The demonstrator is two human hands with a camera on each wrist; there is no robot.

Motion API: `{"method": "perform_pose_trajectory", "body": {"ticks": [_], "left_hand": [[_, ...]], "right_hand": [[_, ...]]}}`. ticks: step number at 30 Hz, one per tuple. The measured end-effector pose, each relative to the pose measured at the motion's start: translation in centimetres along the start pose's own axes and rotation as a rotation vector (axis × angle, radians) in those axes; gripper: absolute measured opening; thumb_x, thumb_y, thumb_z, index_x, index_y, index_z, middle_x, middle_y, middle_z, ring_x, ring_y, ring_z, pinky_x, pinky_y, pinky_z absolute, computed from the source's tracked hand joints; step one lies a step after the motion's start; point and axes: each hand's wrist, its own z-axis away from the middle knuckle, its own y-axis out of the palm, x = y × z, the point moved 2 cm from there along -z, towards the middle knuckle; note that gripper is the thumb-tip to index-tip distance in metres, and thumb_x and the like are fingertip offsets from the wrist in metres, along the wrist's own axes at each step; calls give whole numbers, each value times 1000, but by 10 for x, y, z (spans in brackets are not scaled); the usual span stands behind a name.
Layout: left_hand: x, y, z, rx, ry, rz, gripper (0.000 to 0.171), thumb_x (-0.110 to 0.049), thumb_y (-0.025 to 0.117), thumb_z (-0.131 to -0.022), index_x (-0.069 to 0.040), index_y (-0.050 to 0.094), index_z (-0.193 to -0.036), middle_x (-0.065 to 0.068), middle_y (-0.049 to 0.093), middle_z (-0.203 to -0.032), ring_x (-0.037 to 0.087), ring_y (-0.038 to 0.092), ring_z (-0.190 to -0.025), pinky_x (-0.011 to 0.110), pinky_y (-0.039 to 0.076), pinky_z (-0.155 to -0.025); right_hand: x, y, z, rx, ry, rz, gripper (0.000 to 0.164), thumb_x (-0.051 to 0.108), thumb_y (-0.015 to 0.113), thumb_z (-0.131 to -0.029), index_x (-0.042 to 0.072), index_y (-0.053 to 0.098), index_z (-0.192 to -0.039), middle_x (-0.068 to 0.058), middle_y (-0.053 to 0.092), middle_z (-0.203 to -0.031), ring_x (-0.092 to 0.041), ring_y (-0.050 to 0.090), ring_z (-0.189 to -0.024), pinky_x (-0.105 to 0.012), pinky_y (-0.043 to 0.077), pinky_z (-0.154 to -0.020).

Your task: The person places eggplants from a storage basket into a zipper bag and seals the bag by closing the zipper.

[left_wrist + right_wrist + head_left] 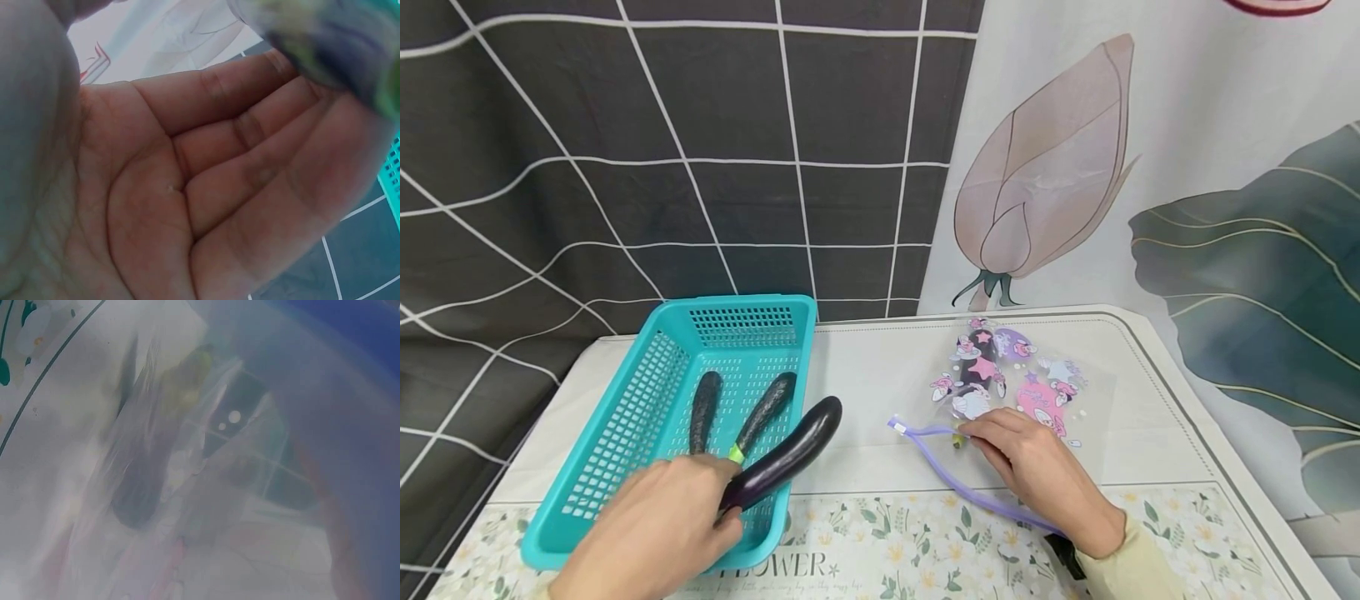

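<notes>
My left hand (pixel 658 517) grips a glossy dark purple eggplant (pixel 793 450) by its near end, over the right side of the turquoise basket (pixel 598 462). The left wrist view shows the eggplant (pixel 340 50) blurred at the fingertips, with the palm bare. Inside the basket lie two dark, rough-skinned, cucumber-like vegetables (pixel 703 412), one with a bright green end. My right hand (pixel 1033 467) pinches the clear printed zip bag (pixel 1093 417) near its purple-edged mouth. A dark long vegetable (pixel 981 358) with a green stem lies inside the bag, partly covered by the prints.
The bag's purple zip strip (pixel 951 482) loops toward me with a white slider at its left end. A flowered mat (pixel 880 533) covers the near part of the white tabletop (pixel 880 375). Behind stand a dark grid curtain (pixel 850 200) and a white leaf-printed curtain (pixel 1052 167).
</notes>
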Motion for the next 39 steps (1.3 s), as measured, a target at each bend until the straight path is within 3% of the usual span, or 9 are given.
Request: {"method": "perform_pose_trajectory", "body": {"ticks": [8,17,24,29,39], "left_hand": [[-8,1,0,-20,32,-1,17,-23,79,-75,-17,63,-73,-7,46,-60,15,42,-53,33,36,-50],[-16,1,0,6,33,14,19,-23,81,-75,-17,63,-75,-8,46,-60,13,44,-54,33,38,-52],[-23,4,0,-35,90,10,21,-21,79,-73,-22,58,-68,-12,44,-57,9,42,-53,30,37,-51],[-27,8,0,-17,99,26,18,-22,80,-74,-20,62,-72,-11,45,-58,11,43,-53,30,38,-51],[-33,16,0,-39,186,33,15,-20,79,-71,-17,65,-75,-11,47,-63,9,41,-54,28,36,-48]], "right_hand": [[0,0,0,0,1,-6,31,-3,79,-77,13,75,-103,6,70,-99,-11,66,-88,-28,54,-75],[0,-1,-1,1,2,-3,31,-3,80,-77,13,75,-103,7,70,-98,-10,66,-88,-28,54,-75],[0,-1,-1,-2,-3,2,32,-3,80,-77,13,75,-103,7,70,-98,-11,66,-88,-29,55,-75],[1,-1,0,-2,0,3,31,-3,80,-77,13,75,-103,7,70,-99,-11,66,-89,-28,54,-75],[1,-2,-1,1,-1,2,31,-3,80,-77,13,75,-103,7,70,-98,-10,66,-88,-28,54,-75]]}}
